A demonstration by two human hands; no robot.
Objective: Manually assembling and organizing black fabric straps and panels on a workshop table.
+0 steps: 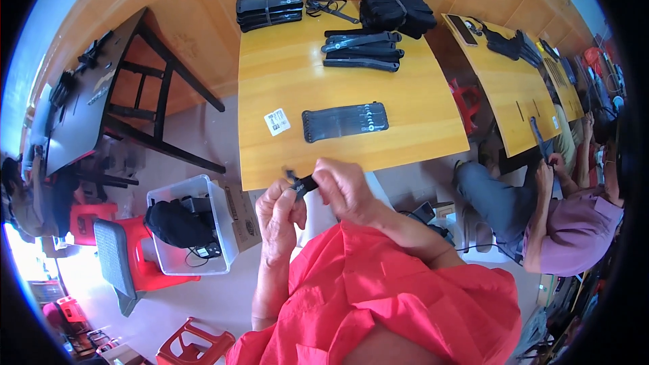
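Just off the near edge of the yellow table, my left hand [279, 215] and my right hand [345, 189] pinch a short black strap [306, 185] with a small dark end piece that looks like a buckle. Both hands are closed on it, the strap stretched between them. Ahead of the hands lies a flat black set of strap-like pieces [346, 122] with pale printing along its right end. To its left rests a small white printed label [276, 122].
Farther back on the table [277, 74] are folded black straps [364, 50], a tied black bundle [396, 8], a banded stack [269, 11] and a loose thin strap [332, 8]. A clear bin [227, 243] stands at left by red stools [193, 343]. A seated person [574, 230] works at right.
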